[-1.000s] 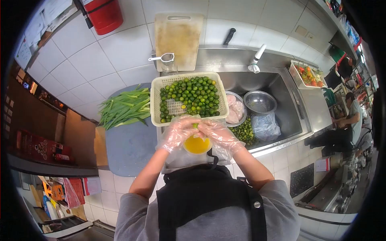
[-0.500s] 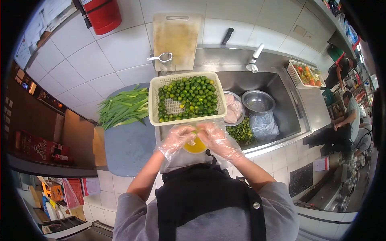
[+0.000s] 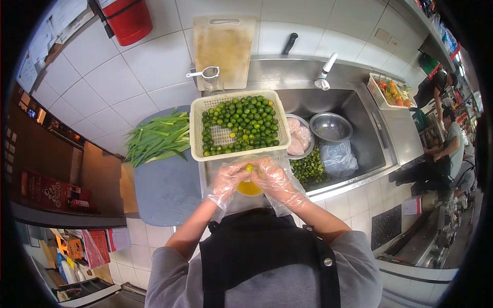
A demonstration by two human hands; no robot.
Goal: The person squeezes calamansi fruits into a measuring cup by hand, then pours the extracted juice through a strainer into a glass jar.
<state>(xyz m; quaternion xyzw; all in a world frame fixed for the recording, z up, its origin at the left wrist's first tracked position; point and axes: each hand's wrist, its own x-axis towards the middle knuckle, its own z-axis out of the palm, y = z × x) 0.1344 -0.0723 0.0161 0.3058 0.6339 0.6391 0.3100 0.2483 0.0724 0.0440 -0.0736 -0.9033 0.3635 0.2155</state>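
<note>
Both my hands wear clear plastic gloves and meet in front of the basket. My left hand (image 3: 231,179) and my right hand (image 3: 273,177) have their fingers closed around a small calamansi (image 3: 249,168), which shows yellow-green between them. Just below them is a container of yellow juice (image 3: 249,189), its sides partly hidden by the hands. Directly beyond stands a cream plastic basket (image 3: 195,131) holding many green calamansi (image 3: 249,115), a few of them yellowish.
Left lie green leaves (image 3: 159,136) on a grey board (image 3: 167,190). The sink (image 3: 367,138) holds a steel bowl (image 3: 331,128), raw meat (image 3: 298,136), cut calamansi (image 3: 308,169) and a plastic bag (image 3: 339,158). A strainer (image 3: 210,72) rests on a glass. Other people (image 3: 452,141) are at far right.
My hands have shifted slightly, and the calamansi between my fingers now shows more plainly. The basket and sink contents stay as they were.
</note>
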